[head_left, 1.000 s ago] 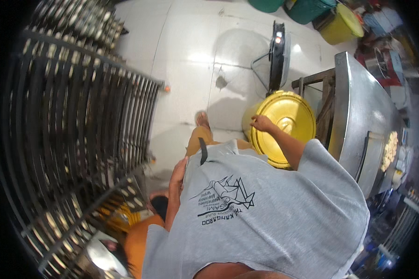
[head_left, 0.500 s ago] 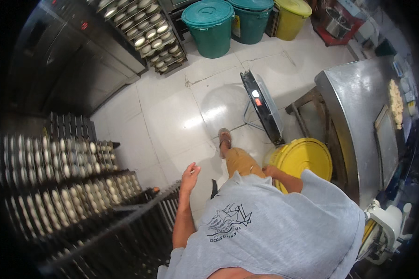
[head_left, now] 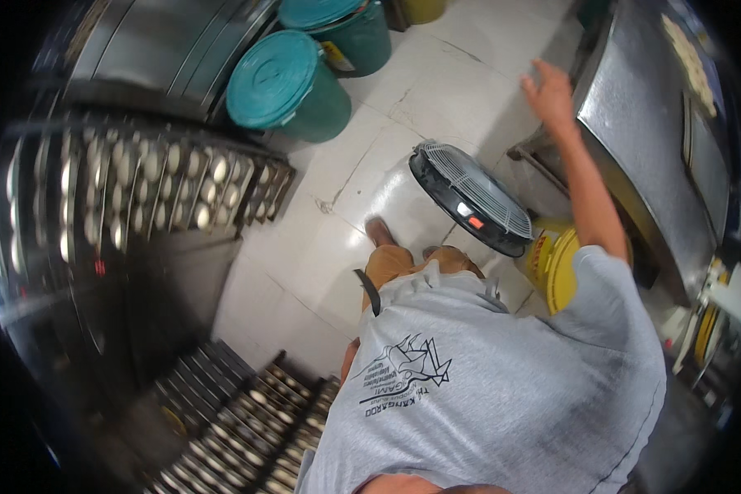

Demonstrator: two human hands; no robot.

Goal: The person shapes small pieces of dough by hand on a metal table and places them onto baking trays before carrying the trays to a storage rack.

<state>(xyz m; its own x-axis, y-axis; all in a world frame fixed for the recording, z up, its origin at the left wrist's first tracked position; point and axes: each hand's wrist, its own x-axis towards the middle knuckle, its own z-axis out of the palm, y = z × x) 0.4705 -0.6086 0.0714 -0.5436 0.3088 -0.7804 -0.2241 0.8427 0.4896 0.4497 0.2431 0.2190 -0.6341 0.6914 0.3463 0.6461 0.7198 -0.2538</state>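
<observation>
My right hand (head_left: 549, 92) reaches forward past the near-left edge of a steel table (head_left: 626, 90). Its fingers are apart and nothing is in them. At the left side of my grey shirt shows only a sliver of my left hand or wrist (head_left: 350, 356); the fingers are hidden. A round floor fan (head_left: 475, 198) with a black rim and pale grille stands on the tiles in front of me. Beside it, below my right forearm, is a yellow bucket (head_left: 561, 267) with a lid.
Lidded green buckets (head_left: 280, 78) stand at the far left. A rack (head_left: 160, 185) of trays with pale dough pieces is on the left, and more loaded trays (head_left: 255, 424) fill the lower left. A pale dough strip (head_left: 688, 62) lies on the table. A white machine (head_left: 726, 309) stands at right.
My view has turned and I have stepped forward. My right hand has gone from beside the yellow bucket up and out toward the table. My left hand has dropped back beside my body.
</observation>
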